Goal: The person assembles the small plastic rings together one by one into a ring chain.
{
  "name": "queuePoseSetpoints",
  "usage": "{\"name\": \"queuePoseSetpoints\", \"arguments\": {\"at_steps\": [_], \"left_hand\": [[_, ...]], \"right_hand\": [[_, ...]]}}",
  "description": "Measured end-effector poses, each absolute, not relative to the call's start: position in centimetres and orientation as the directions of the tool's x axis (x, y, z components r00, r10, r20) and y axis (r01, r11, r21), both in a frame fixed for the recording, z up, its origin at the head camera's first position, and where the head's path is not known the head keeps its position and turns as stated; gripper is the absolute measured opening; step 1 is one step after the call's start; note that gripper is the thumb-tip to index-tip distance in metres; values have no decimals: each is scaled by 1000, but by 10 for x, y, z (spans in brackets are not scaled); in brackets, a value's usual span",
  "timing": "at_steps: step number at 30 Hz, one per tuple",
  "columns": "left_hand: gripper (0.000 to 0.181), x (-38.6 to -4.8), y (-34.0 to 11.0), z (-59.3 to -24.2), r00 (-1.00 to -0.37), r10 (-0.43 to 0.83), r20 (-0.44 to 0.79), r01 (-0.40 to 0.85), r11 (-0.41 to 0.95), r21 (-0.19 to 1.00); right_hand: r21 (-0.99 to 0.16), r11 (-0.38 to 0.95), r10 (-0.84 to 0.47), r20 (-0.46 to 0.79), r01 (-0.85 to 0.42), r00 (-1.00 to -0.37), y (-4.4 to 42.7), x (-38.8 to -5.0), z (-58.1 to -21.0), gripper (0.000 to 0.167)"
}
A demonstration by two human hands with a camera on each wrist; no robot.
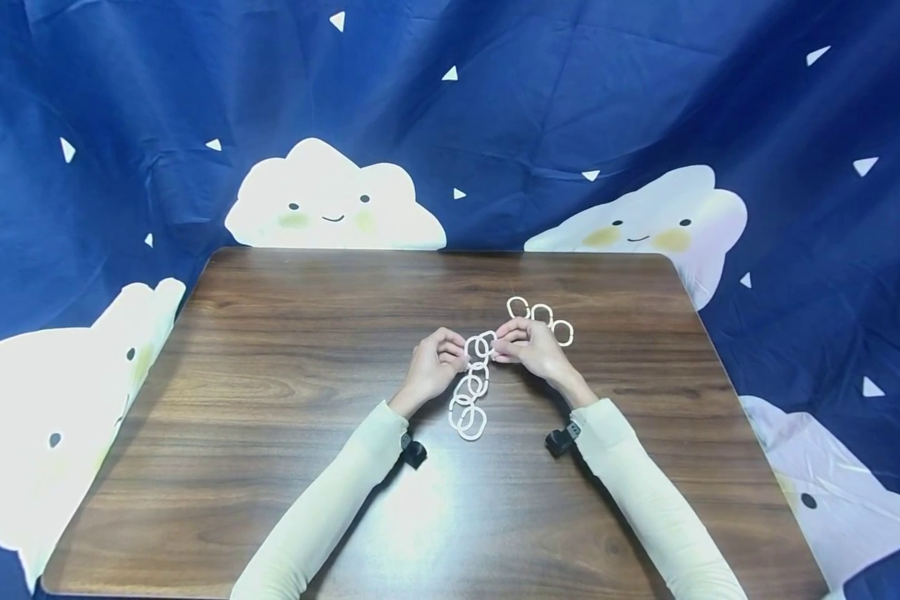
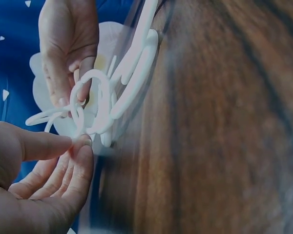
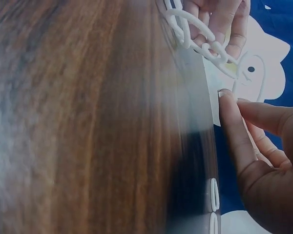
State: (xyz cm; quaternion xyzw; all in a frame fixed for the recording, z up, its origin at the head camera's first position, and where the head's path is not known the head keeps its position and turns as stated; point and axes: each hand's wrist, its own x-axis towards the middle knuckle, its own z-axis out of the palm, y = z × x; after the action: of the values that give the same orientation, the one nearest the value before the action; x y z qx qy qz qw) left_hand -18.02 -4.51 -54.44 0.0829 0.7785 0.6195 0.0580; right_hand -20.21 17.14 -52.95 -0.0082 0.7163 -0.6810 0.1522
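Blue cloud-print curtain [image 1: 495, 117], wood-grain table [image 1: 307, 333], left hand [image 1: 432, 367] and right hand [image 1: 536, 350] pinching white links [image 2: 106, 106]

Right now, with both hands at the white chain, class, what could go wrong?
The right hand pinches a link with its fingertips, so it might slip. That hand could also nudge the three links lying just beyond it. The chain's overlapping links might snag if pulled.

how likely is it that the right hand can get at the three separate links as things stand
Probably yes: the three links lie just beyond the right hand with nothing visible blocking them, though its fingers pinch an end of the chain and would likely need to let go first.
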Motion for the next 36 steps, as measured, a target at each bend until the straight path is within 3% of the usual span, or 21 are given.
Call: {"name": "queuePoseSetpoints", "arguments": {"at_steps": [18,36], "left_hand": [[28,-180,-45,-545,-977,211,6,61,255,965],[22,-180,-45,-545,-977,214,0,67,305,950]], "right_hand": [[-977,98,-228,-207,189,-952,166,-203,-532,24],[-977,213,-207,-68,23,-976,176,-211,-520,24]]}}
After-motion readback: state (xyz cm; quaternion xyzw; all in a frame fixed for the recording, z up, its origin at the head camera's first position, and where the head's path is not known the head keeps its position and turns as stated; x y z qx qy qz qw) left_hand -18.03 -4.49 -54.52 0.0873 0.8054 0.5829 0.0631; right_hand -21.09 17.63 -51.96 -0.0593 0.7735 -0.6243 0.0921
